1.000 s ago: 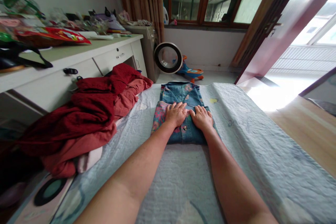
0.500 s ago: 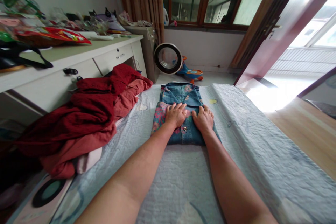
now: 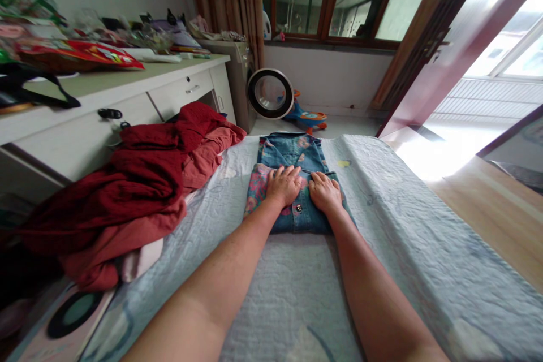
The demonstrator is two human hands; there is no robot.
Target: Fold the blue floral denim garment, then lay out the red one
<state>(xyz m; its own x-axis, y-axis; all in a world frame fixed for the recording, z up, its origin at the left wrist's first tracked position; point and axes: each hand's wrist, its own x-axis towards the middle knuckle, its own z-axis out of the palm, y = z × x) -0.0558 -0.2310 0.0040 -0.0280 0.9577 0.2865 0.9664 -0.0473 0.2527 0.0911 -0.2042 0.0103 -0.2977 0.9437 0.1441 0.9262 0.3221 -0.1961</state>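
Observation:
A folded denim garment (image 3: 292,153) with floral patches lies on the pale blue quilt (image 3: 382,226) of the bed. My left hand (image 3: 283,185) rests flat on its middle, fingers stretched out and together. My right hand (image 3: 324,192) lies flat beside it on the garment's right half, fingers also extended. Both palms press on the cloth and neither hand holds anything. My forearms reach out over the quilt toward the garment.
A heap of red clothes (image 3: 139,181) lies on the bed's left side against a white desk (image 3: 106,119) cluttered with packets. A round fan (image 3: 270,94) and a toy (image 3: 307,116) stand on the floor beyond. An open door (image 3: 445,51) is at right.
My right hand slid slightly left and back on the denim, its fingers drawn closer together. The left hand has stayed in place.

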